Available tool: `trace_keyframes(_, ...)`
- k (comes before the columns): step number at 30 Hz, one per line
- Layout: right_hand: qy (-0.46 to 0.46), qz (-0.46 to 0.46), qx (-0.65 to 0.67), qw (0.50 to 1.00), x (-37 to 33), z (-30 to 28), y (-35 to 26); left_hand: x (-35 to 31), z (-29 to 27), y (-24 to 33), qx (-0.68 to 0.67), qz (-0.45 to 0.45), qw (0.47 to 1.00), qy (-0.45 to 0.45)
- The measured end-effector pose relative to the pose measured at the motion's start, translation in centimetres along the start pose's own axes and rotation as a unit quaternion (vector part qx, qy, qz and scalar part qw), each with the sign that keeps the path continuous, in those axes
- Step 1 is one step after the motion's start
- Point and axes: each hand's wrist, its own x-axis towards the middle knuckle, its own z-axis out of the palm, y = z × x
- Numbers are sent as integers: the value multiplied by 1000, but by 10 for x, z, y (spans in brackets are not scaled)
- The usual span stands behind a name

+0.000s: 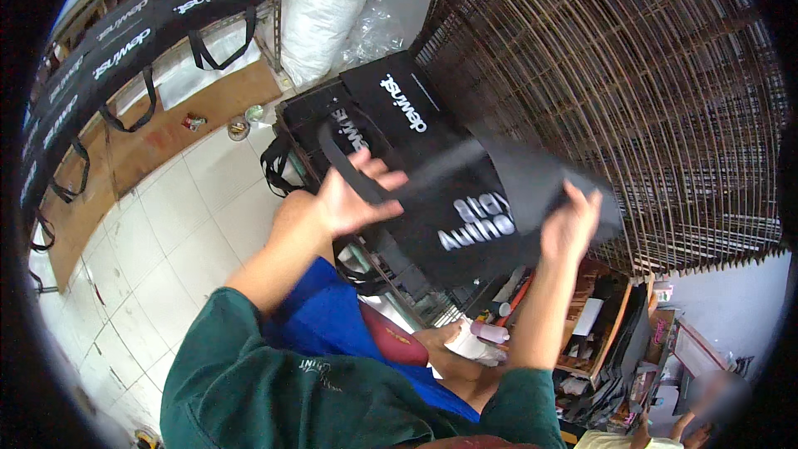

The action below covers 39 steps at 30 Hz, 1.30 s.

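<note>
A black fabric bag (453,216) with white lettering is tilted in front of me and slightly blurred by motion. My right hand (570,229) grips the grey-black panel (540,179) at the bag's right side. Near the bag's left edge, my left hand (353,198) has its fingers spread. A dark strap (341,154) curves past those fingers, and I see no firm grip on it. Behind lies another black bag (399,104) with white print, on a stack of similar ones.
Black bags with handles (125,54) line a rack on the left, above a brown board (195,129). A white sack (320,12) stands at the back. Bundled wire grids (598,75) fill the right. A cluttered wooden shelf (611,324) and another person's arm (683,426) show lower right.
</note>
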Motion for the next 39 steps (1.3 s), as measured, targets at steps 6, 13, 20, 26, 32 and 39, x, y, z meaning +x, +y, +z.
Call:
trace_keyframes(6, -21, 135, 138, 981, 78, 81, 118, 16, 14, 184, 124, 198, 967, -97)
trace_keyframes(13, -28, 168, 65, 983, 0, 57, 236, -29, -67, 210, 233, 285, 924, -102)
trace_keyframes(20, 23, 418, -168, 892, -27, 3, 448, 23, -236, 199, 319, 221, 880, 272)
trace_keyframes(26, 42, 404, -212, 889, -35, -43, 541, 41, -284, 167, 318, 196, 837, 400)
trace_keyframes(32, 39, 331, -197, 922, -43, -30, 540, 28, -281, 143, 306, 242, 839, 379)
trace_keyframes(39, 43, 381, -212, 899, -33, -22, 532, 30, -265, 136, 291, 259, 843, 371)
